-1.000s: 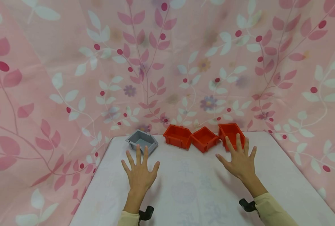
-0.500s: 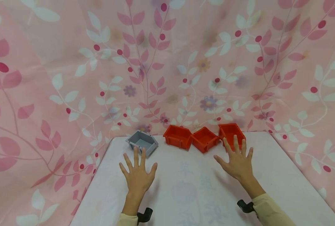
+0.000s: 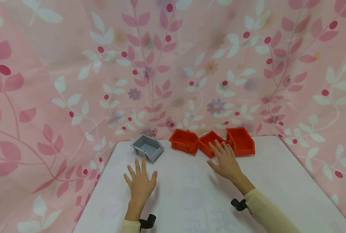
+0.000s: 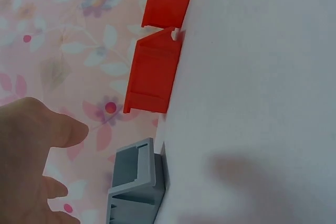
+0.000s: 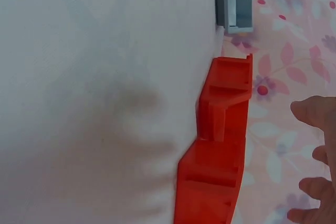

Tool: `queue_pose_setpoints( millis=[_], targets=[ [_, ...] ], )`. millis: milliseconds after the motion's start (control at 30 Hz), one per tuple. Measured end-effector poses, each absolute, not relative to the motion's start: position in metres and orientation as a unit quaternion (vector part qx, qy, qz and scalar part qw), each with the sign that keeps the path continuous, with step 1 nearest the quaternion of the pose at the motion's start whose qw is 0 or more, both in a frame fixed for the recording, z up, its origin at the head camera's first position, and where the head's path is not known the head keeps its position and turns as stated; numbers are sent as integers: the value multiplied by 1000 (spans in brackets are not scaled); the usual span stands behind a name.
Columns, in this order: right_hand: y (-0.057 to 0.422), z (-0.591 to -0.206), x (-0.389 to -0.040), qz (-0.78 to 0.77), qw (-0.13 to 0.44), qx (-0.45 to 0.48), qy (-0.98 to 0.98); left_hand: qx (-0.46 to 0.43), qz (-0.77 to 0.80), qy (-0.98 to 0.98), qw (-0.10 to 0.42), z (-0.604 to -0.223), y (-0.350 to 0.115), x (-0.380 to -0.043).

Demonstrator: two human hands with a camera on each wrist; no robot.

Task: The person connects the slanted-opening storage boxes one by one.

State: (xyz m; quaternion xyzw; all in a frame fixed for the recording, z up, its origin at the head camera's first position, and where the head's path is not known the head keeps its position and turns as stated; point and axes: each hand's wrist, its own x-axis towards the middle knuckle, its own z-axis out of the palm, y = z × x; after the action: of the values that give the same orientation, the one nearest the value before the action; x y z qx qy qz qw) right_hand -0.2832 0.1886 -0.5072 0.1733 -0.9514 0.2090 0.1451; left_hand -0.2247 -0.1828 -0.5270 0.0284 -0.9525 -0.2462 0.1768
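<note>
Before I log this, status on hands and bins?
Left hand empty, nearest gray bin. Right hand empty, partly hiding middle red bin in head view. Left red bin unobstructed there.

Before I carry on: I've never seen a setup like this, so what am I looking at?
No robot here: these are a person's bare left hand and right hand. The wide picture comes from a head camera looking forward and down; the other two come from cameras on the left and right wrists. On the white table stand a gray bin and, beside it, three red bins, with pink floral cloth behind. Neither hand holds anything; the left is nearest the gray bin, the right nearest the red ones.
</note>
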Motion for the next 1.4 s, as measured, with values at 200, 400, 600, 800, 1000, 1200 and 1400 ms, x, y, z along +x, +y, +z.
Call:
queue_pose_setpoints(
  millis=[200, 400, 600, 800, 1000, 1200, 1400],
  targets=[
    [159, -507, -300, 230, 107, 226, -940, 55, -298, -947, 112, -531, -193, -244],
    [129, -505, -323, 240, 67, 250, -936, 64, -322, -939, 102, -529, -211, -271],
    [106, -504, -345, 239, 26, 238, -941, 91, -330, -935, 92, -519, -219, -292],
    [88, -511, -366, 275, -9, 208, -938, 89, -359, -923, 107, -522, -219, -311],
    [76, -520, -378, 338, -79, 139, -927, 77, -384, -915, 99, -529, -210, -323],
    [67, -527, -379, 327, -55, 113, -937, 97, -364, -918, 122, -531, -207, -329],
    [61, -531, -377, 334, -26, 89, -938, 107, -381, -906, 147, -536, -206, -332]
  ],
)
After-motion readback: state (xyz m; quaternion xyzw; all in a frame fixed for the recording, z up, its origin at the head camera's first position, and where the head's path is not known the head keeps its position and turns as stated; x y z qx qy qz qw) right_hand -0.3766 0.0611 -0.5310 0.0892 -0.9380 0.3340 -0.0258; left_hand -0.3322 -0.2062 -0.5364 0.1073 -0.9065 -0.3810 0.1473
